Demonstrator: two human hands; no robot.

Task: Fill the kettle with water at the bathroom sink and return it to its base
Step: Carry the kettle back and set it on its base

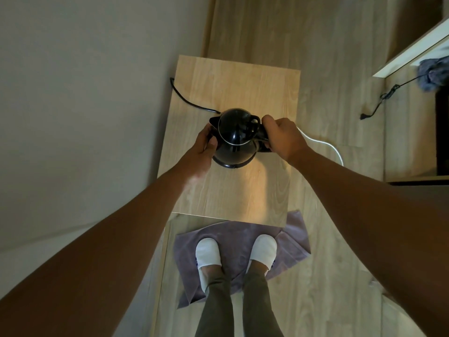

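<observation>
A round black kettle [234,136] with its lid closed stands on a narrow wooden table [233,93], spout pointing left. Its black base [230,165] shows as a dark rim under the body. My left hand [202,148] presses against the kettle's left side just below the spout. My right hand [281,137] is wrapped around the black handle on the right. A black power cord [187,100] runs from behind the kettle to the table's left edge.
A plain wall stands close on the left. A white cable [330,145] trails off the table's right side. My feet in white slippers [209,254] stand on a grey mat [294,239]. To the right are a cabinet [413,132] and a loose black cable [381,98].
</observation>
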